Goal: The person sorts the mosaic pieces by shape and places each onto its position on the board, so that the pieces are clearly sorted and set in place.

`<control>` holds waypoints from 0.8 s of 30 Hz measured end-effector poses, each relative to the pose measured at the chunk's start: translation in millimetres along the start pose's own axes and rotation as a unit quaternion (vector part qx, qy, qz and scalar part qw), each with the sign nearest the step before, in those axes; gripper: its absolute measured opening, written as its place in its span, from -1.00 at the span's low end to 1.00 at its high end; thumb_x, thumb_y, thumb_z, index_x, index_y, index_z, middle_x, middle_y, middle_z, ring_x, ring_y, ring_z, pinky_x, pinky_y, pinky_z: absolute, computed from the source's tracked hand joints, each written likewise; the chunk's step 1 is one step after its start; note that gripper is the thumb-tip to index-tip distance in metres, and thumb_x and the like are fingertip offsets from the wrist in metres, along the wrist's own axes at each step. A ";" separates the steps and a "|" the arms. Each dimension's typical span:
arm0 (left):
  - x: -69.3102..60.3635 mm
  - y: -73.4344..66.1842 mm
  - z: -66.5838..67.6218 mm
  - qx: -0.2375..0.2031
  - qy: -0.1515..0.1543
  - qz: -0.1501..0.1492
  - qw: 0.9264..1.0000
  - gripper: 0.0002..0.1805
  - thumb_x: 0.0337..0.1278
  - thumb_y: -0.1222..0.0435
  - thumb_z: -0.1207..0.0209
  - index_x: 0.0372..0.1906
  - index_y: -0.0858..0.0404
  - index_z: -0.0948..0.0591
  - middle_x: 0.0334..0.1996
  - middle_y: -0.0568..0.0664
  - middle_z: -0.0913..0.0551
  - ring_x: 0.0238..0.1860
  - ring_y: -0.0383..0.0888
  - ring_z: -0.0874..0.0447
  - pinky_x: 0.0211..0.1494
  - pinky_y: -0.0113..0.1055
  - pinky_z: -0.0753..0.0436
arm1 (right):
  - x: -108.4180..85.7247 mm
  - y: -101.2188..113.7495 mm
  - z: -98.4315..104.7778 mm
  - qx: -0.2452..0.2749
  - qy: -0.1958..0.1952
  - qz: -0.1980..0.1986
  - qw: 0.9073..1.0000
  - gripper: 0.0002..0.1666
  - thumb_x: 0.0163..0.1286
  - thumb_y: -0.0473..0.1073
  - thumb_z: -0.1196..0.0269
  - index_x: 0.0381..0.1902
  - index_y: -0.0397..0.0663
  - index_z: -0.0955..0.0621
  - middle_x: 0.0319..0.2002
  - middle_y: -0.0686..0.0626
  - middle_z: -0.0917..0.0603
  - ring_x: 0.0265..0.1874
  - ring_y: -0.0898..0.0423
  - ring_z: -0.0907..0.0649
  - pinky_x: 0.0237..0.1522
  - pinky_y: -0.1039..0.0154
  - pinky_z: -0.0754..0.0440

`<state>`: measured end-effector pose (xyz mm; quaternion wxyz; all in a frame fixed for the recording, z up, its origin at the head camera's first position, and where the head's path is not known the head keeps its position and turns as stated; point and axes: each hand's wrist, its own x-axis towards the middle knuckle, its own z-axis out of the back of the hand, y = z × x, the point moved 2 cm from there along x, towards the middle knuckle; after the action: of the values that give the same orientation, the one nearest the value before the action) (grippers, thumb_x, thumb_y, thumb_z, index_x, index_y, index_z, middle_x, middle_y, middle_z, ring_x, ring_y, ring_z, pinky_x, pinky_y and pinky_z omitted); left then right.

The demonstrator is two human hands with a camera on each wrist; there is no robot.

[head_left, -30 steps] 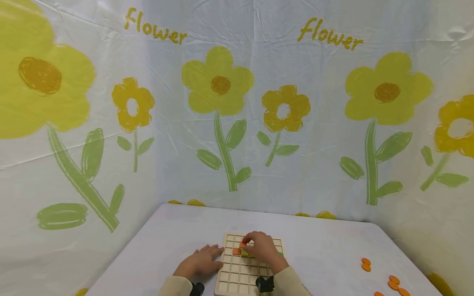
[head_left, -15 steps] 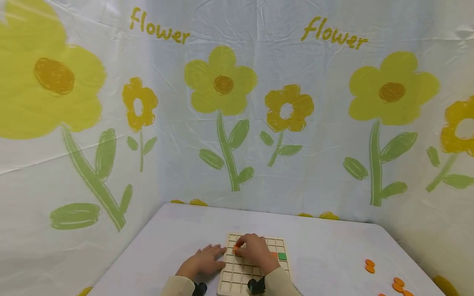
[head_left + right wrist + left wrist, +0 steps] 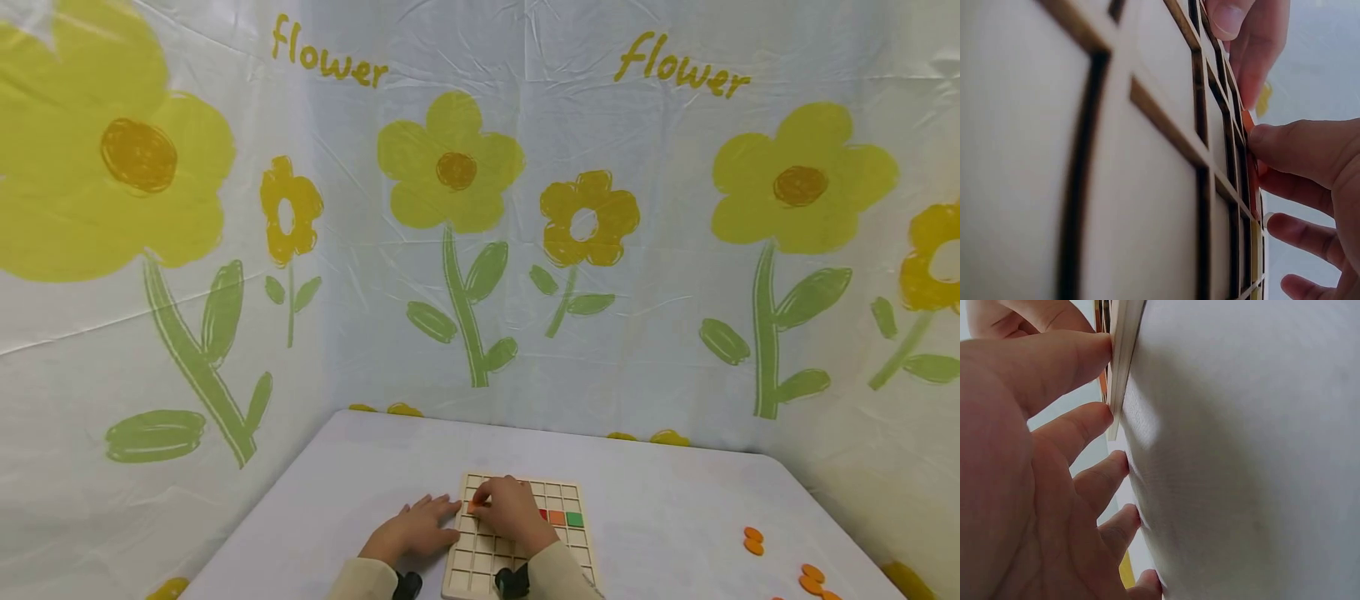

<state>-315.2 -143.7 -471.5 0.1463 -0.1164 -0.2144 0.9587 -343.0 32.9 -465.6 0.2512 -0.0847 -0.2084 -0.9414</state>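
Observation:
A light wooden grid board [image 3: 462, 580] lies on the table in front of me. My right hand [image 3: 513, 510] is over its upper left part, thumb and index finger pinching a small orange square tile [image 3: 472, 507] at the leftmost column. The right wrist view shows the same tile [image 3: 1247, 120] upright-edged between fingertips, low against the grid; whether it is fully in its cell I cannot tell. My left hand [image 3: 417, 528] lies flat with spread fingers, thumb and index fingertips touching the board's left edge [image 3: 1124, 356]. The right hand hides tiles in the same row.
To the right of the hand, a red tile [image 3: 543, 515], an orange tile [image 3: 557, 518] and a green tile [image 3: 574, 519] sit in one row. Several orange discs [image 3: 753, 547] lie on the white table [image 3: 675, 517] at the right. A flower-printed curtain [image 3: 525, 333] surrounds the table.
My right hand has moved left across the board with the orange tile, uncovering the red, orange and green tiles. The left hand has stayed at the board's edge. The view has turned slightly.

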 end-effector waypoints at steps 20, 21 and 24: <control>-0.8 1.2 -0.5 0.004 0.003 -0.002 1.000 -0.42 0.26 0.00 -0.12 0.35 0.07 -0.44 0.38 0.11 -0.38 0.44 0.29 -0.17 0.39 0.40 -0.11 | 5.9 7.2 -4.9 -0.023 -0.005 -0.004 1.000 -0.89 0.20 -0.06 -0.37 -0.35 0.09 -0.78 -0.35 0.16 -0.76 -0.27 0.05 -0.66 -0.11 -0.18 -0.55; -0.4 1.1 -0.5 0.003 0.004 0.000 1.000 -0.42 0.26 0.00 -0.12 0.36 0.07 -0.44 0.39 0.11 -0.38 0.45 0.29 -0.17 0.39 0.40 -0.11 | 6.0 7.3 -5.6 -0.023 -0.003 -0.006 1.000 -0.89 0.20 -0.06 -0.37 -0.35 0.10 -0.78 -0.35 0.16 -0.75 -0.27 0.06 -0.66 -0.10 -0.18 -0.55; 0.5 1.0 -0.1 0.002 0.005 0.004 1.000 -0.41 0.26 0.00 -0.12 0.36 0.07 -0.44 0.39 0.11 -0.38 0.45 0.28 -0.17 0.40 0.40 -0.10 | 6.6 7.5 -6.9 -0.025 -0.002 -0.007 1.000 -0.89 0.19 -0.05 -0.37 -0.36 0.10 -0.78 -0.36 0.17 -0.74 -0.28 0.07 -0.64 -0.12 -0.15 -0.54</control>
<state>-315.9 -144.4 -472.1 0.1434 -0.1218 -0.2111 0.9592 -345.2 21.2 -467.4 0.2415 -0.0916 -0.1859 -0.9480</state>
